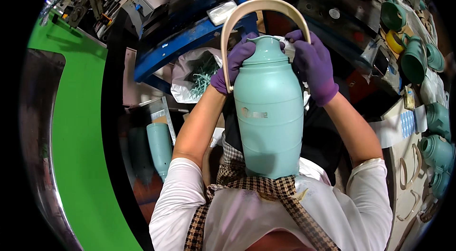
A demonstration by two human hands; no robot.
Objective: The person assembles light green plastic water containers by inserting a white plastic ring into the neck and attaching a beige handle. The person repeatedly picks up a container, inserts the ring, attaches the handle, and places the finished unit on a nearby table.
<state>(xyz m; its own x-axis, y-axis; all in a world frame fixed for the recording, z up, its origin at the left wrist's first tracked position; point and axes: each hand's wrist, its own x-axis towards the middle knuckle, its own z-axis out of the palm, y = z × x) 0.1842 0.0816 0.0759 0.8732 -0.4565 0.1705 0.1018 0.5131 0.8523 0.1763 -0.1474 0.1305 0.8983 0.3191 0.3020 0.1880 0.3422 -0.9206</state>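
"well, where's the teal jug [269,132]?"

"just in front of the checked straps [259,183], its neck [265,52] between both hands."

"and how are those set?"

"left hand [239,57] bent at the neck, grip partly hidden, can't tell; right hand [315,66] pinching one end of the beige handle [259,4], the other end beside the jug."

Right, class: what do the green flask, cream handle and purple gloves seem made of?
Green flask: plastic or painted metal, satin; smooth surface, soft highlights. Cream handle: probably plastic, slightly glossy; even colour, soft sheen. Purple gloves: perhaps knitted or coated fabric, matte; close fit, dull surface.
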